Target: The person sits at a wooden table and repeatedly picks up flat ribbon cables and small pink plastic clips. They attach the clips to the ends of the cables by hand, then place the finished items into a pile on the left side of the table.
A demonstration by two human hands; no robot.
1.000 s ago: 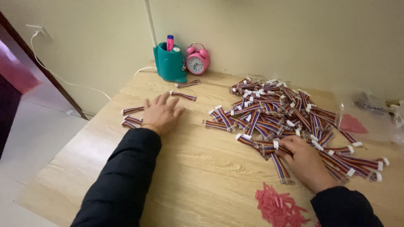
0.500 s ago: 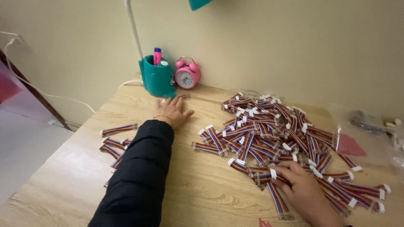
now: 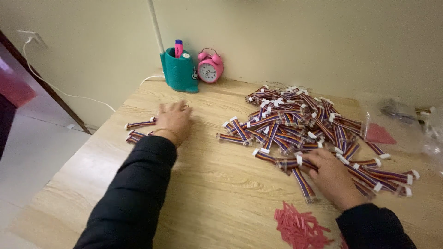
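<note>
The left hand (image 3: pixel 173 121) is lying palm down, hiding whatever is under it and covering the inner ends of the small group of cables (image 3: pixel 138 130). The right hand (image 3: pixel 333 173) is covering part of the big cable pile (image 3: pixel 304 124), so its grip is not showing. The red ties (image 3: pixel 300 228) are running off the bottom edge. The clear bag (image 3: pixel 397 122) is blurring at the right edge, its contents unreadable. The lamp pole (image 3: pixel 156 25) is getting cut off at the top.

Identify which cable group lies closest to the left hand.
The small group of striped ribbon cables by the left hand at the table's left edge, apart from the big pile.
</note>
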